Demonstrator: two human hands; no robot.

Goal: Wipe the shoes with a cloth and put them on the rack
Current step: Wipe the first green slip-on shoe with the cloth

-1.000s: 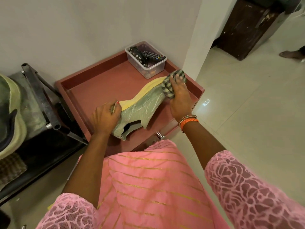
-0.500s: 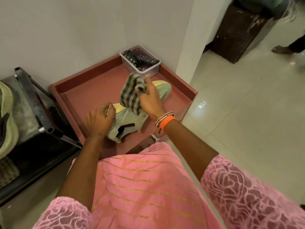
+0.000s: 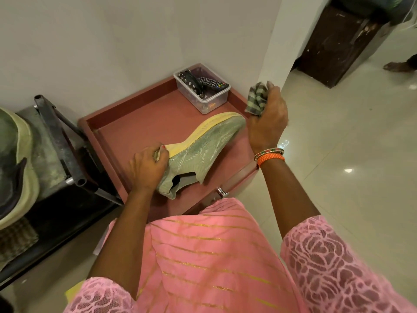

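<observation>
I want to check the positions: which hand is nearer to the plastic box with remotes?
Right. The right hand, gripping the checked cloth, hovers just right of the box; the left hand holds the shoe's heel, farther away.

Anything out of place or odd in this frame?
Nothing damaged or spilled. The green shoe lies on its side in the red tray, held at the heel by the left hand; the right hand grips the checked cloth off it.

Dim warm light, glare on floor tiles [image 3: 348, 170], wide-angle edge distortion.
</observation>
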